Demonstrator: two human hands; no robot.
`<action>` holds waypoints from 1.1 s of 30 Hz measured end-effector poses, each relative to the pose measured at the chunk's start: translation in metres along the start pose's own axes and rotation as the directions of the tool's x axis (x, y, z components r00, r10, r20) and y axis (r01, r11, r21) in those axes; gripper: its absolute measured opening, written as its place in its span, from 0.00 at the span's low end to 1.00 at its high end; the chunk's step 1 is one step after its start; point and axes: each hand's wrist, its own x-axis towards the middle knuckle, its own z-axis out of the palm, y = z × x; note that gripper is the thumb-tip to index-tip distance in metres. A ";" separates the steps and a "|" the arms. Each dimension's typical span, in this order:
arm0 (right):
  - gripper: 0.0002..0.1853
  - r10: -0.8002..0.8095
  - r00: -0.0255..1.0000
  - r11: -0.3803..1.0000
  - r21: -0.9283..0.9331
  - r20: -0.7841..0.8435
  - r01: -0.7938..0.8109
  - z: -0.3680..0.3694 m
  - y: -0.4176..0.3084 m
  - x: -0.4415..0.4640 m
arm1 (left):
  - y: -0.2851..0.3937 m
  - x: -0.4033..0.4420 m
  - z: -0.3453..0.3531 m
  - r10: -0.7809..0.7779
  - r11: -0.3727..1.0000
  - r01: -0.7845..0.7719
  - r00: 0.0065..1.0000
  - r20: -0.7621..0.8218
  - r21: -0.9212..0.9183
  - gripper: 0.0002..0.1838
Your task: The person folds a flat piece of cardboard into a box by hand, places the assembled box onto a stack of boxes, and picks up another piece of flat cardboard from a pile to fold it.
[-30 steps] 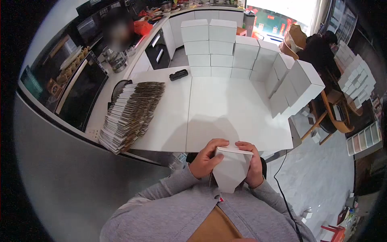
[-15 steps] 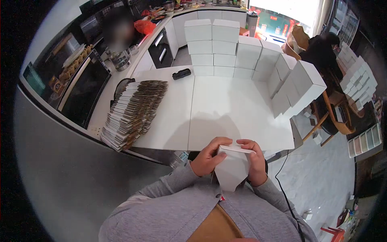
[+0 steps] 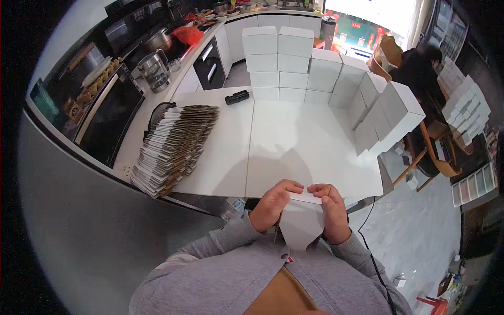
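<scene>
A white cardboard box [image 3: 302,227], with a flap standing out on the side towards my chest, is held between my two hands at the table's near edge. My left hand [image 3: 273,205] grips its left side, fingertips bent over the far top edge. On the opposite side my right hand [image 3: 334,212] wraps the box, thumb and fingers at the same top edge. The underside of the box is hidden. Left of my hands, a fanned stack of flat, folded cartons [image 3: 178,147] lies on the white table [image 3: 220,168].
White boxes [image 3: 294,60] stand piled along the table's far and right edges. A small black object [image 3: 237,97] lies near the far edge. A glass jug [image 3: 156,73] stands on the left counter. At right, a person in dark clothes [image 3: 415,68] sits by a wooden chair [image 3: 443,157].
Both thumbs have shifted along the top edge of the box, and its top flap now lies flatter. The hands stay in nearly the same place.
</scene>
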 end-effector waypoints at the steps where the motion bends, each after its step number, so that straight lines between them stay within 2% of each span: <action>1: 0.09 0.003 1.000 1.000 -0.010 0.002 -0.003 -0.001 0.001 -0.001 | 0.002 0.000 0.002 -0.034 0.999 0.034 0.999 -0.021 0.000 0.17; 3: 0.09 0.010 1.000 1.000 -0.028 0.004 -0.010 -0.003 0.003 -0.001 | 0.005 0.000 0.004 -0.104 0.995 0.104 0.993 -0.064 -0.001 0.15; 9: 0.08 0.029 0.999 0.999 0.021 -0.015 -0.028 0.003 -0.007 -0.007 | 0.008 -0.003 0.008 -0.066 0.997 0.070 0.994 -0.089 0.039 0.14; 19: 0.11 0.027 0.998 0.999 -0.043 0.059 -0.025 -0.008 -0.010 -0.001 | 0.014 -0.004 0.006 -0.090 0.991 0.096 0.993 -0.073 0.088 0.17; 23: 0.09 0.063 0.994 0.981 -0.188 0.090 -0.045 -0.011 -0.015 0.001 | 0.017 -0.003 0.007 -0.116 0.987 0.123 0.991 -0.064 0.108 0.19; 29: 0.10 0.132 0.984 0.986 -0.118 0.123 -0.117 -0.012 -0.027 0.009 | 0.024 -0.002 0.008 -0.185 0.982 0.185 0.983 -0.019 0.044 0.25; 33: 0.13 0.156 0.987 0.981 -0.124 0.049 -0.149 -0.006 -0.035 0.013 | 0.033 -0.002 0.009 -0.237 0.970 0.235 0.972 0.010 0.063 0.33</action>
